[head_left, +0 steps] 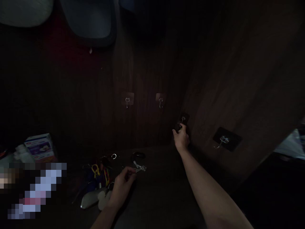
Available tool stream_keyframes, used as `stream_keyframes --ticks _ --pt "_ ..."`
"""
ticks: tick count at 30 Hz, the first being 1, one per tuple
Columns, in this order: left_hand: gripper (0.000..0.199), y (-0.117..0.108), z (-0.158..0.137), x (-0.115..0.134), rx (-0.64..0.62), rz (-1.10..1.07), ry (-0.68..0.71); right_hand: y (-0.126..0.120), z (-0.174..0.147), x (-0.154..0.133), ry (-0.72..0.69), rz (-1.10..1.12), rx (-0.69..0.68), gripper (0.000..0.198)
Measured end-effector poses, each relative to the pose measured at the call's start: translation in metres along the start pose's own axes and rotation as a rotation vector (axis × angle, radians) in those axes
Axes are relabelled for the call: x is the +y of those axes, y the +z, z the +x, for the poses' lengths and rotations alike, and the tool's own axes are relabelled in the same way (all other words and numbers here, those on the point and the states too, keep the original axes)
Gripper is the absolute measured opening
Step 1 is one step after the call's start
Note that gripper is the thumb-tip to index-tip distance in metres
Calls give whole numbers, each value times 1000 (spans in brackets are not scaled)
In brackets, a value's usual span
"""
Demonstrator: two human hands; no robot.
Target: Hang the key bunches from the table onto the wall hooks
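Observation:
My left hand (122,185) is low in the middle, fingers bent and pinched at the end of a small bunch of silvery keys (141,168) on the dark surface. A black curved loop (138,156) lies just behind the keys. Further off to the right, my right hand (181,138) is closed around a small dark object (178,127), whose kind I cannot make out. That hand is right below a metal hook (183,118) on the side panel, and whether the object touches the hook is too dark to tell.
Two clear-backed hooks (127,100) are on the back panel, another hook (224,139) on the right panel. Caps (91,22) hang above. Left of my left hand lie tangled colourful cords (101,173) and a grey, smooth item (91,198). A box (41,148) stands far left.

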State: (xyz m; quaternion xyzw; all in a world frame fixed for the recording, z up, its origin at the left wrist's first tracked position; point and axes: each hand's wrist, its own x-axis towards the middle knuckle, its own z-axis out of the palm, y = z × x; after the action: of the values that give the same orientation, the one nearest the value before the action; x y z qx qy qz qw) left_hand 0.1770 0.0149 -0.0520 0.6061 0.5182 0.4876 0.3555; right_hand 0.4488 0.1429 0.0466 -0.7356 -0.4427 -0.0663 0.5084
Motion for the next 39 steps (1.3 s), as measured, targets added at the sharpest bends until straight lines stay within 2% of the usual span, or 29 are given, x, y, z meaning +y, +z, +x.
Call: stream_keyframes --ticks 4,7,12,17,22,28,35,39 --pt "13 0 0 0 4 4 -6 6 -19 11 -15 162 -9 59" --pt "12 0 0 0 7 16 -8 9 -35 16 -79 244 -45 62" --pt "12 0 -1 1 -2 31 12 13 -61 27 -261 294 -115 55" --pt "12 0 -2 0 1 26 26 20 -83 47 -275 277 -219 49" --pt "11 1 -3 -1 1 51 35 28 -104 56 -297 274 -300 51" --pt "13 0 -4 -1 -21 110 33 38 -131 45 -315 328 -460 47" --pt "19 0 -4 -2 -58 109 61 39 -167 15 -507 354 -602 47" --pt "23 1 -5 -3 -51 83 74 35 -182 7 -636 301 -655 50"
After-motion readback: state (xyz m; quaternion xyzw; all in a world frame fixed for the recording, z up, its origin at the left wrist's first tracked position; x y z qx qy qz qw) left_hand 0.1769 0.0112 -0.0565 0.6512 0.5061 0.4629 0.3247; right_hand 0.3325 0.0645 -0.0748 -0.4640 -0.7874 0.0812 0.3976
